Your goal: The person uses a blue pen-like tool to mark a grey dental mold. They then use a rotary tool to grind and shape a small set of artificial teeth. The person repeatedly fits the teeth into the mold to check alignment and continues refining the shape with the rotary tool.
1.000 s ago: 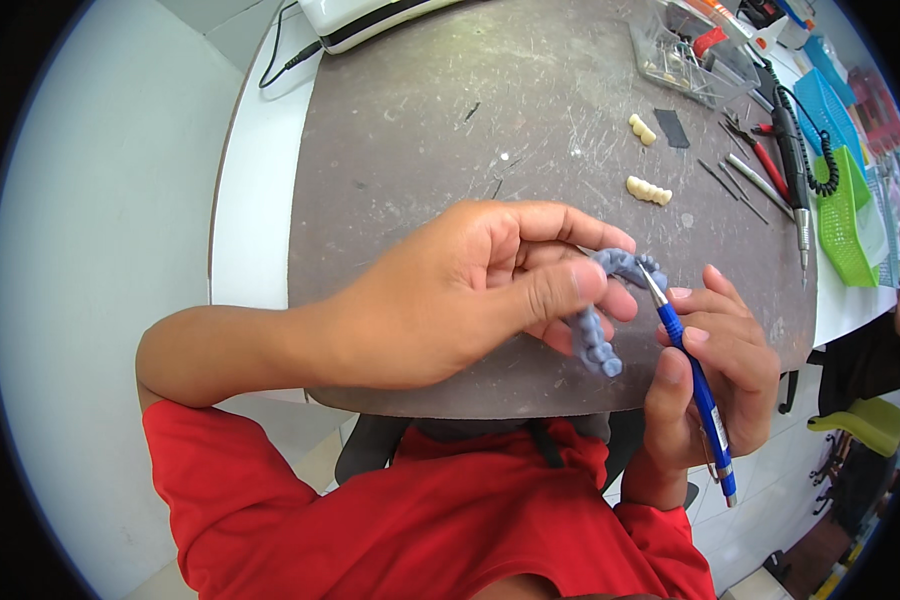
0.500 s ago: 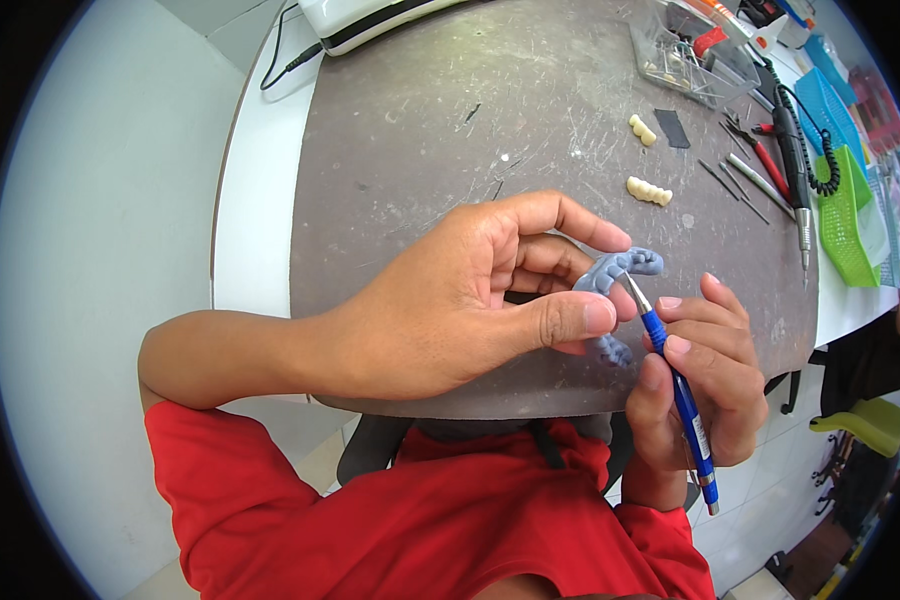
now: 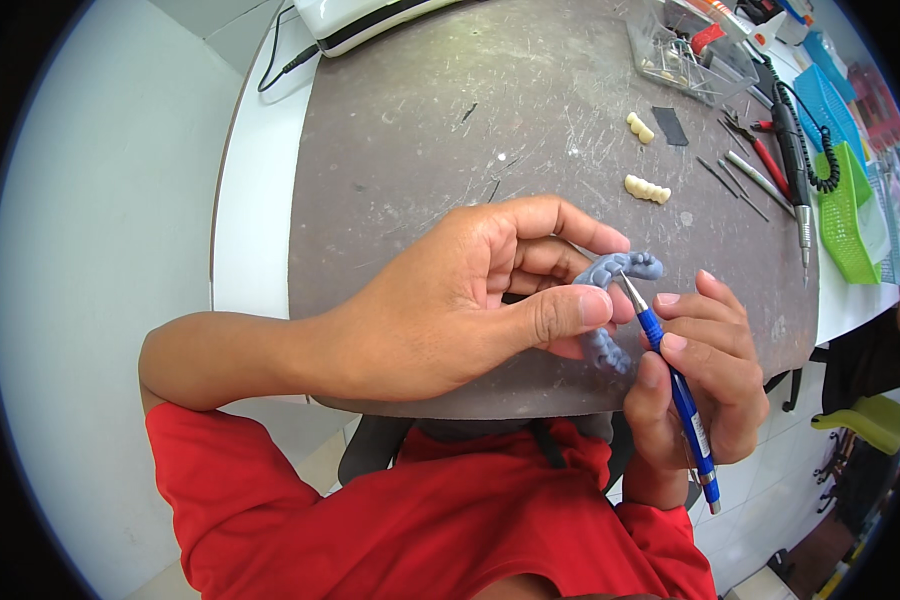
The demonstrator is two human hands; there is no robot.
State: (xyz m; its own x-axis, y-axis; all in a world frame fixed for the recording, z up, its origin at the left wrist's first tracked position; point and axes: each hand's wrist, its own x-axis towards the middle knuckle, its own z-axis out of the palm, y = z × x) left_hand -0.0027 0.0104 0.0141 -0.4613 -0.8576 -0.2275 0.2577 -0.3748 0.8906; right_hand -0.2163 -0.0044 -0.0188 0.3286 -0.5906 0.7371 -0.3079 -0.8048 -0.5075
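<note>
Between the thumb and fingers of my left hand [image 3: 510,290] is a grey-blue dental model [image 3: 607,268], curved like an arch with tooth shapes along it. My thumb covers part of its middle. My right hand [image 3: 705,365] grips a blue mechanical pencil [image 3: 682,400] with a metal tip. The pencil's tip meets the inner side of the model's upper arm, and its back end points down toward me. Farther off on the work mat lie two cream tooth bridges, a longer one [image 3: 647,189] and a shorter one [image 3: 639,127].
A dark scratched mat [image 3: 400,170] covers the table. On the right lie thin metal tools [image 3: 740,185], red-handled pliers [image 3: 770,165], a corded handpiece [image 3: 802,190] and a green basket [image 3: 848,215]. A clear box [image 3: 670,75] of small parts and a white device [image 3: 370,20] stand at the back.
The dental model has turned slightly in my left hand, so more of its lower arm shows. The pencil tip has shifted a little left along the model.
</note>
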